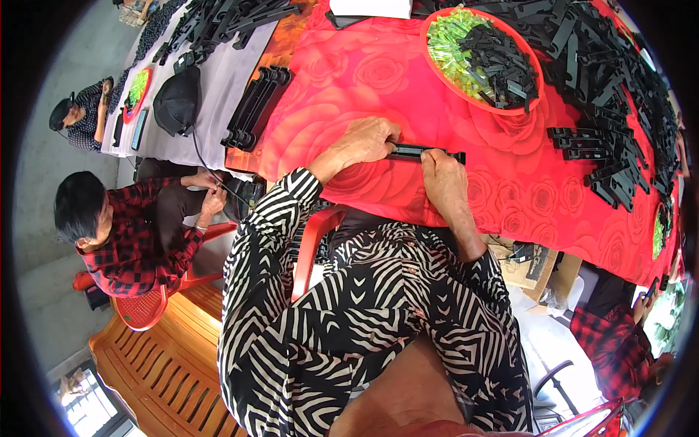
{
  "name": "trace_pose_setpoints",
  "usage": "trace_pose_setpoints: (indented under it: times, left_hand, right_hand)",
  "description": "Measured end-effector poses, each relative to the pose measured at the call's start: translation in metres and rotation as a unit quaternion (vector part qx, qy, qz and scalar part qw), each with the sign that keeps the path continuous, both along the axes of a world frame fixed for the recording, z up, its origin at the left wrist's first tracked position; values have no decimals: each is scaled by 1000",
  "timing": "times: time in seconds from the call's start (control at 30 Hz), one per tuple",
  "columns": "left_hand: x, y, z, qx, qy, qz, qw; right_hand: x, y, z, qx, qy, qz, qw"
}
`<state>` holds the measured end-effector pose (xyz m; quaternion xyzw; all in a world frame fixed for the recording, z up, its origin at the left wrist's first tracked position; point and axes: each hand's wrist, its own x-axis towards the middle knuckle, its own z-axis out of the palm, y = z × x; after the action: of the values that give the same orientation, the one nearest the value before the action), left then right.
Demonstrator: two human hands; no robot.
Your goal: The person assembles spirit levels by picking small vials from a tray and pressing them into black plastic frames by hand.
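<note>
Left hand (364, 140) and right hand (444, 182) both grip a slim black strip (411, 151), just in from the near edge of the red-covered table (524, 211); should either hold slacken, it could twist loose and drop. Out at the left edge, stacked black strips (255, 109) might topple if nudged.

I am counting two bare hands (368, 140) (445, 177) and one black bar (410, 151) between them; one black cap (177, 102); at least two red trays (502, 110) (149, 84); at least three other people (127, 240) (84, 116) (608, 349); loose black parts (593, 144) are defeating my count.
</note>
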<state>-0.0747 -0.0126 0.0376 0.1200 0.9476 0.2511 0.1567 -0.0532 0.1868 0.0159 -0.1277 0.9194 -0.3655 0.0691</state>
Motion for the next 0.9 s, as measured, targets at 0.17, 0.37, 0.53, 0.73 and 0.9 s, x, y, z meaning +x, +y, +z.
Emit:
trace_pose_setpoints:
  times: [0.17, 0.37, 0.53, 0.73, 0.9]
  left_hand:
    - [-3, -2, -6, 22, 5, -9, 1000]
    - [2, -1, -8, 52, 1, 16, 999]
    - [1, 1, -10, 77, 20, 5, 997]
    - [0, 0, -18, 83, 22, -2, 996]
    - [4, 2, -17, 89, 31, 5, 996]
  right_hand:
    - [5, -13, 0, -28, -4, -54, 998]
    - [11, -19, 2, -2, 17, -71, 997]
    - [8, -15, 0, 36, 20, -47, 998]
    - [9, -21, 4, 60, 31, -50, 996]
    - [8, -19, 4, 43, 30, -65, 997]
